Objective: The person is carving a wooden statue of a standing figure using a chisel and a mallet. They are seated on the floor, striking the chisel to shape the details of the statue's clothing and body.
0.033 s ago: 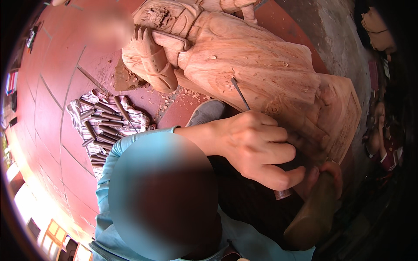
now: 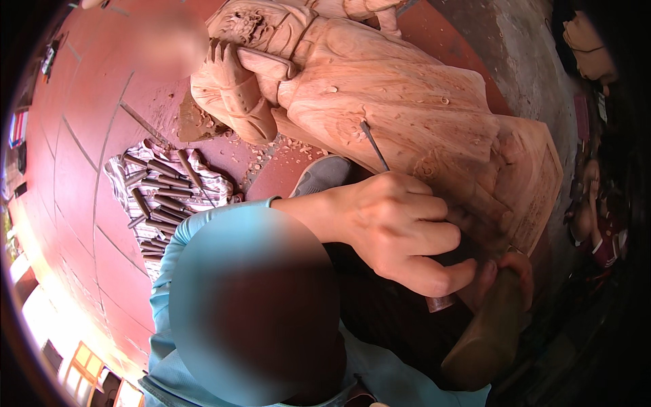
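A carved wooden statue (image 2: 400,81) of a robed figure lies across the upper middle. My left hand (image 2: 407,234) is closed around a chisel (image 2: 375,145). The chisel's dark blade meets the carved robe among small curls of wood, and its handle end pokes out below my fist. Lower right, my right hand (image 2: 521,268) is wrapped round a wooden mallet (image 2: 483,339), whose thick end points down toward me. A gap separates the mallet from the chisel handle. Part of my right hand is dark and hidden behind the mallet.
On the red tiled floor (image 2: 74,197) at left, several dark-handled carving tools (image 2: 169,197) lie on a striped cloth (image 2: 139,230). Wood shavings (image 2: 264,154) are scattered by the statue. A grey shoe (image 2: 322,175) is beside it. Another person (image 2: 597,210) shows at the far right edge.
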A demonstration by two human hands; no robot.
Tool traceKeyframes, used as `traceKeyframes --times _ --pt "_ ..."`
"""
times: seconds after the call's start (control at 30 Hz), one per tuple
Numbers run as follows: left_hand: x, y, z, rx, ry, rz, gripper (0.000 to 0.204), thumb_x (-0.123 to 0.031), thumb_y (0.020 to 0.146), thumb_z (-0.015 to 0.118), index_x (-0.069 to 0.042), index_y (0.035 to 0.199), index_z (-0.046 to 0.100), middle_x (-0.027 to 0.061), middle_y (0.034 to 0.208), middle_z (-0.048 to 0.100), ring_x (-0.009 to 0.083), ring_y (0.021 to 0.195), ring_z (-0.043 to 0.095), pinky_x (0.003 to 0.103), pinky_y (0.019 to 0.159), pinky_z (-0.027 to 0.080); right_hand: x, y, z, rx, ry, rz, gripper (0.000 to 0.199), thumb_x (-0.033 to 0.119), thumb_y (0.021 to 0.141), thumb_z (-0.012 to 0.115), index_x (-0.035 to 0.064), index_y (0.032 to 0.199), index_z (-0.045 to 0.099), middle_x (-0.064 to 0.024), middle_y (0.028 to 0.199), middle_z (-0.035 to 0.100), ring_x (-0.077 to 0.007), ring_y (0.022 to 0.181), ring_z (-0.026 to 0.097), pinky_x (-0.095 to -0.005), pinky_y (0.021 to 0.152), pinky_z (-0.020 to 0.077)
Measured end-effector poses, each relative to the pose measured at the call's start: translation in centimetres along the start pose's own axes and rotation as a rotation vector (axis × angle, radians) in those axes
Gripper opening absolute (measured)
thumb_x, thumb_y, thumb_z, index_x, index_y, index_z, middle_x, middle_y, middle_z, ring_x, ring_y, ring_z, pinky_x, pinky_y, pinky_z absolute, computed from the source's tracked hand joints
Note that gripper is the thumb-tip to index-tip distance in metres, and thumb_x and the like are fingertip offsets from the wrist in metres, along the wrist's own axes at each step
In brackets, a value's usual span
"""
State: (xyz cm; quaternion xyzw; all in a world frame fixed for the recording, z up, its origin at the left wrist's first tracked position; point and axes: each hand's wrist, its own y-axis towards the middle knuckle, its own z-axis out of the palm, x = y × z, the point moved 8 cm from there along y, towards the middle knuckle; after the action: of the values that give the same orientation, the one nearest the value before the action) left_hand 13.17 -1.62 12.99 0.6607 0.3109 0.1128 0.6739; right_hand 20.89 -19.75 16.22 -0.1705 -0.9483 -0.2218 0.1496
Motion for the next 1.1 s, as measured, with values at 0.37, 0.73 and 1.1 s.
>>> traceKeyframes --times 0.37,0.73,1.1 --pt "-0.5 -2.0 -0.7 -0.091 0.039 0.098 0.021 -0.024 0.081 0.072 -0.018 0.099 0.062 -0.0009 0.063 0.044 0.0072 0.043 0.033 0.02 0.038 0.024 1.3 1.3 -0.2 -0.009 -0.093 0.011 0.071 -0.008 0.078 0.064 0.0167 0.136 0.03 -0.016 0.089 0.056 -0.0261 0.068 0.052 -0.0395 0.058 0.0456" --pt "-1.1 -0.8 -1.8 -0.155 -0.015 -0.006 0.029 -0.031 0.082 0.072 -0.015 0.098 0.053 0.0014 0.063 0.049 0.0106 0.045 0.043 0.021 0.039 0.032 1.1 0.9 0.3 -0.028 -0.025 0.016 0.066 -0.01 0.078 0.064 0.0116 0.132 0.033 -0.0166 0.089 0.055 -0.0252 0.067 0.051 -0.0394 0.06 0.0449" --pt "-0.8 -0.7 -1.3 -0.182 -0.224 0.049 0.024 -0.029 0.084 0.07 -0.011 0.091 0.058 0.0002 0.059 0.047 0.0084 0.042 0.038 0.02 0.037 0.026 0.1 -1.6 0.6 -0.229 -0.083 -0.039 0.062 -0.008 0.078 0.065 0.0083 0.129 0.034 -0.0162 0.087 0.055 -0.0247 0.067 0.052 -0.0387 0.06 0.0457"
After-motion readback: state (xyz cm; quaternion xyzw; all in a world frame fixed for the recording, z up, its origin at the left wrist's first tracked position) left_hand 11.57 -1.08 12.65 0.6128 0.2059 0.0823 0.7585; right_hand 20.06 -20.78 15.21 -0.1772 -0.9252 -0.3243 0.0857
